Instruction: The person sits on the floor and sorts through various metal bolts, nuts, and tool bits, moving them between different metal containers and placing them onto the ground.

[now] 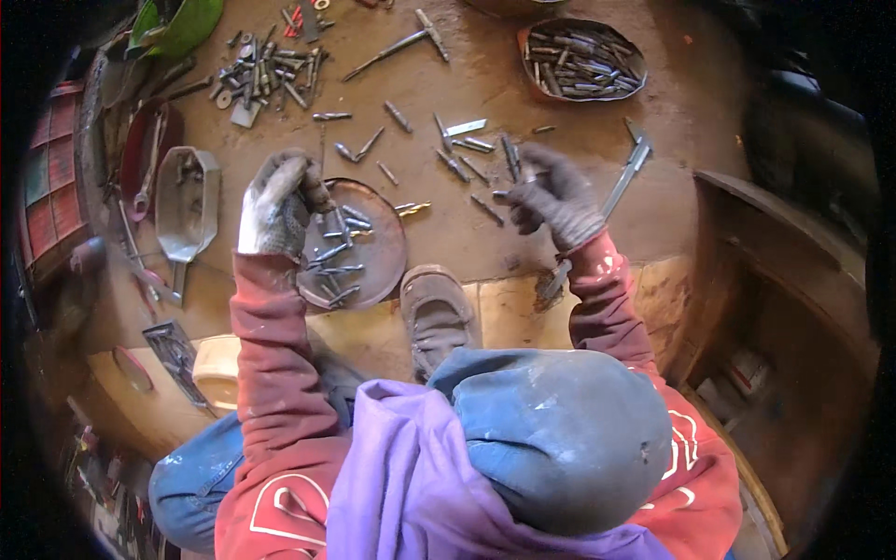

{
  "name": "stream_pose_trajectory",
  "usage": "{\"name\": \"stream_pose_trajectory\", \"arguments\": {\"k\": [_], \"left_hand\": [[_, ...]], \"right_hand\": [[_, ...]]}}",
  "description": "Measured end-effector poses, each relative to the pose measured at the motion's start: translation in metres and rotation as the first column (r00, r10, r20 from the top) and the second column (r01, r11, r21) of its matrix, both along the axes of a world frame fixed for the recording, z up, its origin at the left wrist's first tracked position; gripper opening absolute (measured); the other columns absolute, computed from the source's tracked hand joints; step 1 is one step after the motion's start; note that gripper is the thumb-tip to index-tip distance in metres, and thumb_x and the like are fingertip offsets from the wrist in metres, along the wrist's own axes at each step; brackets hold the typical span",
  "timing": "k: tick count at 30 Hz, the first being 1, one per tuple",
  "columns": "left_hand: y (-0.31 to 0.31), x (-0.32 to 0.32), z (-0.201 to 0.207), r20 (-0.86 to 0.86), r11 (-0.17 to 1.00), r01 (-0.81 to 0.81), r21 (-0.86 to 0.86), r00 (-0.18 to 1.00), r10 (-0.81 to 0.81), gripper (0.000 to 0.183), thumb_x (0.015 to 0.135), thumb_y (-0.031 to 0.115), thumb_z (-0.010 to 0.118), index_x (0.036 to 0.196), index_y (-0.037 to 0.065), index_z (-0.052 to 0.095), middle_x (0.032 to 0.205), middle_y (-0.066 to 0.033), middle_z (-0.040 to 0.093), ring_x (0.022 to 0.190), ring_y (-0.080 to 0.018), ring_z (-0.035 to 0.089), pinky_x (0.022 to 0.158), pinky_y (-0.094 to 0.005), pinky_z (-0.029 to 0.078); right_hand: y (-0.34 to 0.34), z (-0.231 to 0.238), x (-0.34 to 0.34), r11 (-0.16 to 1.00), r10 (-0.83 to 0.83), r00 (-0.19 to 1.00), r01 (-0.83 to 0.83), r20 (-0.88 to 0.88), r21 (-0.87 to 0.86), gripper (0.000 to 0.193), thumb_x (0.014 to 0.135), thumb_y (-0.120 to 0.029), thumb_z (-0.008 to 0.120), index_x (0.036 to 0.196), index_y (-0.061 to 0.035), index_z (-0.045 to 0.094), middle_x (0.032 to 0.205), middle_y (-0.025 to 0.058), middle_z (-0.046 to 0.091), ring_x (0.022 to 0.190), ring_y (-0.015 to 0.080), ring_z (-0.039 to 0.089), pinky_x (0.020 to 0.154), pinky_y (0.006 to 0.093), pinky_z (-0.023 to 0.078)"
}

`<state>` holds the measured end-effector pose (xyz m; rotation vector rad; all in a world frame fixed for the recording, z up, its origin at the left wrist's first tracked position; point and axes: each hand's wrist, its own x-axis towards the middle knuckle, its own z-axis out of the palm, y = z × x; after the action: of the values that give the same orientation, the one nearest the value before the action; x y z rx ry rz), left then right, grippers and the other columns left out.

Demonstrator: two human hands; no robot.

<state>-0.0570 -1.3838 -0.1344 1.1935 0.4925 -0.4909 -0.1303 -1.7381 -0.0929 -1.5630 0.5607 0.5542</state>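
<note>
My left hand (275, 205), in a worn grey glove, hovers over the left edge of a round rusty metal plate (383, 257) that holds several small metal bits; its fingers are curled, apparently around a small metal piece. My right hand (551, 196), in a dark glove, reaches onto the brown floor among loose drill bits (467, 159), its fingers pinching a small metal bit. Both sleeves are red.
A round tray full of metal bits (583, 61) lies at the back right. A heap of bits (266, 70) and a T-shaped tool (401, 42) lie at the back. A grey metal scoop (187, 201) rests left. My shoe (434, 313) and blue-jeaned knee sit below the plate.
</note>
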Motion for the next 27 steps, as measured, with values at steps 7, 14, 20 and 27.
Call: {"name": "stream_pose_trajectory", "arguments": {"k": [7,14,20,27], "left_hand": [[-0.005,0.004,0.022,0.081,0.981,0.169,0.097,0.981,-0.177,0.028,0.095,0.013,0.053,0.117,-0.002,0.061,0.078,-0.0049,0.063,0.066,-0.0136,0.06,0.059,-0.0272,0.05],[-0.075,-0.014,-0.003,0.349,0.802,0.33,0.498,0.77,-0.534,0.022,0.091,0.01,0.062,0.11,0.0,0.065,0.091,-0.0058,0.068,0.076,-0.0105,0.059,0.07,-0.028,0.05],[-0.135,-0.03,-0.026,0.382,0.833,0.364,0.417,0.761,-0.524,0.023,0.093,0.018,0.063,0.105,-0.002,0.066,0.08,-0.0043,0.065,0.07,-0.0099,0.056,0.057,-0.029,0.049],[-0.109,-0.052,-0.014,-0.222,0.897,0.232,-0.377,0.917,-0.331,0.047,0.097,0.034,0.057,0.125,-0.004,0.054,0.11,-0.0213,0.065,0.093,-0.0339,0.067,0.082,-0.0445,0.057]], "right_hand": [[0.136,-0.022,-0.033,0.903,0.421,0.885,-0.429,0.2,-0.005,0.034,0.091,-0.026,0.062,0.117,-0.0028,0.063,0.107,0.0216,0.068,0.1,0.035,0.067,0.089,0.0402,0.052],[0.029,-0.059,-0.048,0.783,0.03,0.989,0.066,0.143,-0.618,0.039,0.091,-0.032,0.063,0.117,-0.0029,0.062,0.107,0.0219,0.067,0.1,0.0395,0.065,0.088,0.0437,0.051],[0.003,-0.058,-0.04,0.491,0.282,0.958,-0.195,-0.056,-0.849,0.044,0.089,-0.039,0.061,0.117,-0.0046,0.061,0.111,0.0221,0.065,0.104,0.0416,0.061,0.091,0.0472,0.048],[0.003,-0.048,-0.049,0.949,-0.167,0.986,0.165,0.016,-0.27,0.033,0.087,-0.014,0.069,0.116,0.0,0.062,0.093,0.0127,0.069,0.071,0.0212,0.066,0.062,0.0335,0.054]]}}
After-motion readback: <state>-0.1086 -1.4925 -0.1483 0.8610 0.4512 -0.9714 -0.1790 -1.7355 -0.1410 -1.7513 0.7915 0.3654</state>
